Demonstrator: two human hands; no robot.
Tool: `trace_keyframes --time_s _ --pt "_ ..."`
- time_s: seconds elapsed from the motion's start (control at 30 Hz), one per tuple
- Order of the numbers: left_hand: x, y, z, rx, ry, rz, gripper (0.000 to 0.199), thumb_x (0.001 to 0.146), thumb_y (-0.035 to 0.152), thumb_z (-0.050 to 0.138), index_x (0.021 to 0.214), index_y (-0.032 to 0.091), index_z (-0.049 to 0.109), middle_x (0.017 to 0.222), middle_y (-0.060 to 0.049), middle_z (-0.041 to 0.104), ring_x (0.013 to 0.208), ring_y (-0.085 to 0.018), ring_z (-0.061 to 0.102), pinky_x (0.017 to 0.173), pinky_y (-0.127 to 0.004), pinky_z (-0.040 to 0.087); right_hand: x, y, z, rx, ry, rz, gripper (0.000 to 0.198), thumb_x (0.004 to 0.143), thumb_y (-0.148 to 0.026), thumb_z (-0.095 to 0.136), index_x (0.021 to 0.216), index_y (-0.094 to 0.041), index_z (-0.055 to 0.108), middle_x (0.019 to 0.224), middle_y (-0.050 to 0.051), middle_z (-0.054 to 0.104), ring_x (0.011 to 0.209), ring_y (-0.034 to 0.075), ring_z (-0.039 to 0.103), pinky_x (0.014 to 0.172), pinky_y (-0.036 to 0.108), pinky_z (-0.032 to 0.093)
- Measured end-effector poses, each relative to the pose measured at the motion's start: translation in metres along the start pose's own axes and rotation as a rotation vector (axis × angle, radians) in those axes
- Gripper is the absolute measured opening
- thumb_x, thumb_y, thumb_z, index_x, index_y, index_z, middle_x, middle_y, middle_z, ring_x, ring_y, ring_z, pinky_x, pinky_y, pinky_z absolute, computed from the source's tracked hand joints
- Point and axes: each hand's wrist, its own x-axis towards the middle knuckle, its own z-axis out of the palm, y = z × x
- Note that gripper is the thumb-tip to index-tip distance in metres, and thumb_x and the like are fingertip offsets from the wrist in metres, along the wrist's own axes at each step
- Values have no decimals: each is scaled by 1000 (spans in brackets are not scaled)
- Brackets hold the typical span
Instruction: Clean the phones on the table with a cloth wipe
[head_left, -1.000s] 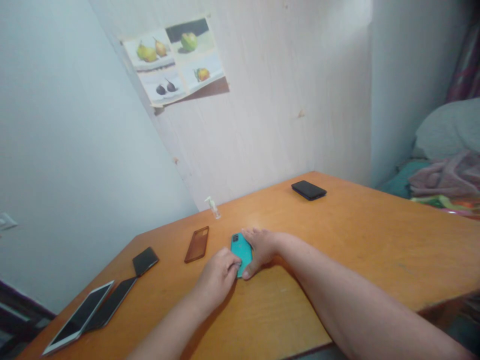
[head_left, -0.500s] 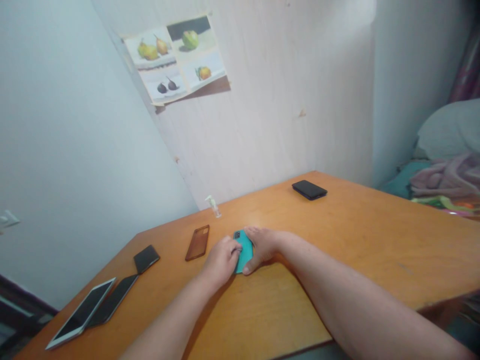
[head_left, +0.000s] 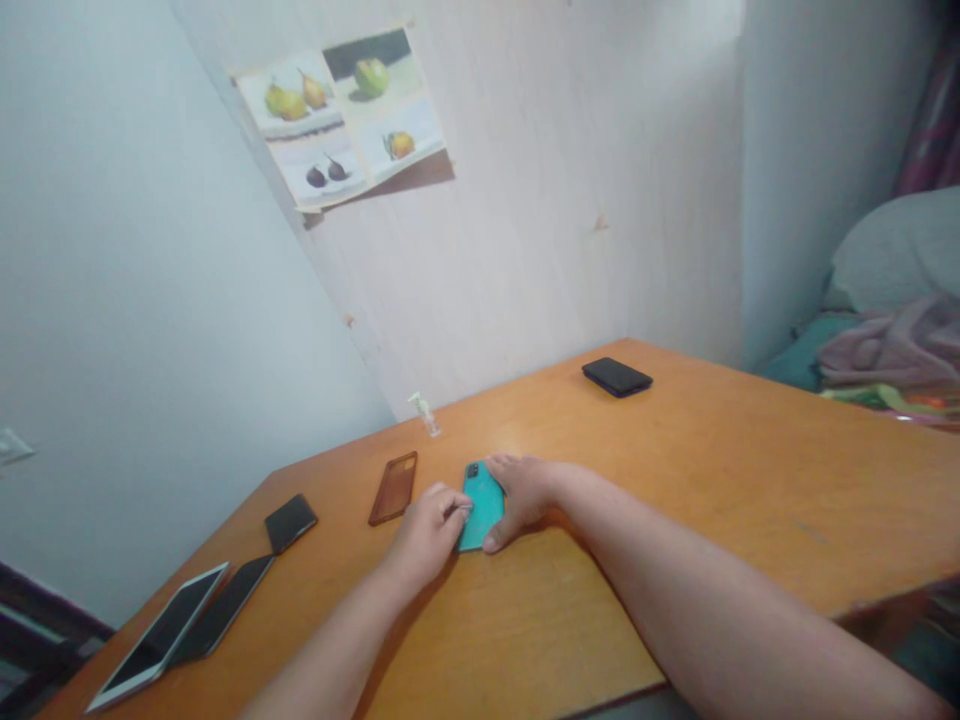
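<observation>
A teal smartphone [head_left: 486, 508] lies back up on the wooden table, its camera block at the far left corner. My right hand [head_left: 517, 500] grips it along the right side, thumb at the near end and fingers at the far end. At the phone's left edge, my left hand [head_left: 433, 525] is closed in a pinch over its back. A small greyish bit shows at those fingertips, too small to name. Left of the phone lies a brown translucent phone case [head_left: 394, 488]. Behind them stands a small clear pump bottle [head_left: 424, 414].
On the table's left are a white-framed tablet [head_left: 157, 635], an opened dark cover [head_left: 225, 608] beside it and a black flat item [head_left: 291, 523]. A black wallet-like case [head_left: 617, 377] sits at the far right. Walls border the table's back.
My left hand has slid left and slightly nearer across the phone's back, uncovering more of it. My right hand keeps its grip on the phone. The view has shifted slightly.
</observation>
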Motion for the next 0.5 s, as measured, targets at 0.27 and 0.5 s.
trace_keyframes --time_s 0.27,0.5 --pt "38 -16 13 -23 70 -75 13 82 18 57 80 18 70 81 -3 68 82 -17 61 76 -30 47 1 4 -1 -2 27 -23 122 44 -73 76 145 -17 36 147 17 42 136 38 39 111 45 34" --pt "-28 7 -2 -52 16 -40 19 90 29 54 87 20 70 85 -4 67 82 -19 62 76 -30 46 5 6 3 -7 4 5 129 42 -74 76 148 -14 32 152 19 35 139 38 33 114 45 31"
